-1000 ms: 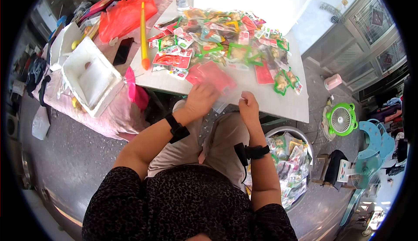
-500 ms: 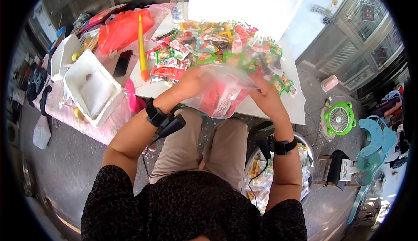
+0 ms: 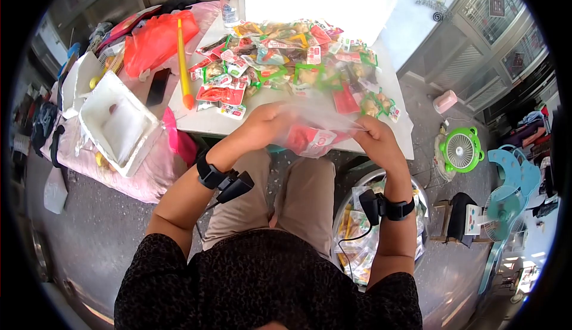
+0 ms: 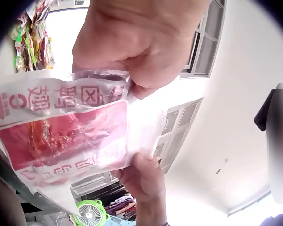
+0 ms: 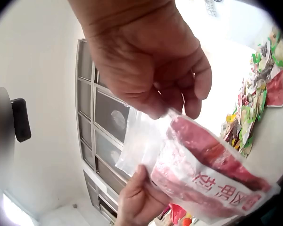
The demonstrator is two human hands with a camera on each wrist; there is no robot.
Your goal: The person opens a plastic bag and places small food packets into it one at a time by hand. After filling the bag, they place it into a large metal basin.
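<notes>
A clear plastic bag [image 3: 313, 140] with pink printing and a red food packet [image 4: 66, 136] inside hangs between my two hands over the table's front edge. My left hand [image 3: 265, 124] grips the bag's upper edge on one side, its fingertips partly hidden by the film in the head view. At the opposite upper corner, my right hand [image 3: 381, 143] pinches the film between thumb and fingers, as the right wrist view shows. Behind the bag, a heap of small sealed snack packets [image 3: 277, 53] in red, green and yellow covers the white table [image 3: 208, 123].
A white foam box [image 3: 113, 121] and a red plastic bag [image 3: 156, 44] lie on the pink cloth at left. Along the table's left edge is a yellow stick [image 3: 182, 62]. Below my right arm stands a metal basin [image 3: 424, 208] full of packets. A green fan [image 3: 462, 151] is on the floor.
A second ago my left hand was at red packets by the table edge and my right hand held nothing visible. Now both hands hold the bag, stretched between them.
</notes>
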